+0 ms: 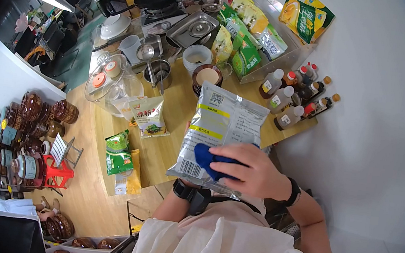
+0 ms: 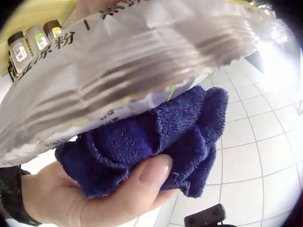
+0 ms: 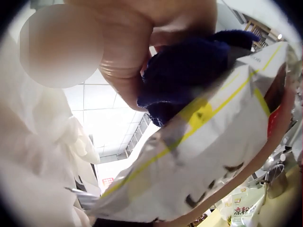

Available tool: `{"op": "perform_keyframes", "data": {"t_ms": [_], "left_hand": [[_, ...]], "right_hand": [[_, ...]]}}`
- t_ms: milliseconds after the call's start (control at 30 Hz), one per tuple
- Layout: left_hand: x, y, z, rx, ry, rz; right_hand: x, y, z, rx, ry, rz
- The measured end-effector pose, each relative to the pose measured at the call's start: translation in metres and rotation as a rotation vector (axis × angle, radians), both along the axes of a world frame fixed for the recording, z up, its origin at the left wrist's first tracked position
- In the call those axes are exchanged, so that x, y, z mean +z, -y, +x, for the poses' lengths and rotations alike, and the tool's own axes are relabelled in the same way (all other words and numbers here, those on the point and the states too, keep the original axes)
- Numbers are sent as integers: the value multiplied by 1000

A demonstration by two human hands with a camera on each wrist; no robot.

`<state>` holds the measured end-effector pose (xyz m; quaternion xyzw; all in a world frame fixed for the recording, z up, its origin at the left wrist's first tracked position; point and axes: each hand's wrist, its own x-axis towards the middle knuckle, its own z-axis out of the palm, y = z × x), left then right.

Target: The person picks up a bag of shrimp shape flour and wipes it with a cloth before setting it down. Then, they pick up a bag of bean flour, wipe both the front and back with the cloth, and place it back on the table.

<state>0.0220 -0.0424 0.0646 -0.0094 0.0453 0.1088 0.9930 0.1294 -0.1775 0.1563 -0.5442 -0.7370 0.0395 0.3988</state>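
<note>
A silver-backed food packet (image 1: pixel 222 129) with yellow bands, a QR code and a barcode is held up in front of the body. My left hand (image 2: pixel 90 6) holds it from behind; the packet hides most of that hand, with only a bit of skin showing at its left edge in the head view. My right hand (image 1: pixel 253 170) grips a bunched dark blue cloth (image 1: pixel 204 158) and presses it against the lower part of the packet's printed back. In the left wrist view the thumb lies over the cloth (image 2: pixel 142 137), just below the packet's crimped edge.
On the wooden table (image 1: pixel 171 153) lie a white packet (image 1: pixel 150 117), a green packet (image 1: pixel 118 152) and a yellow one (image 1: pixel 129 178). Behind stand stacked bowls (image 1: pixel 197 57), a bin of packets (image 1: pixel 261 67) and several sauce bottles (image 1: pixel 281 98). A wall rises on the right.
</note>
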Motion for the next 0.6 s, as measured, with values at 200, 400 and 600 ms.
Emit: {"op": "perform_keyframes", "data": {"t_ms": [200,400,600], "left_hand": [[-10,-3,-4,1,-33,-35],[-19,-4,-7,-3,-76,-78],[-13,-4,-4,-28,-84,-94]], "right_hand": [[-2,-7,29,-162,-34,23],[-3,-10,55,-384,-199,-21],[-7,-19,73,-398,-217,-72]]}}
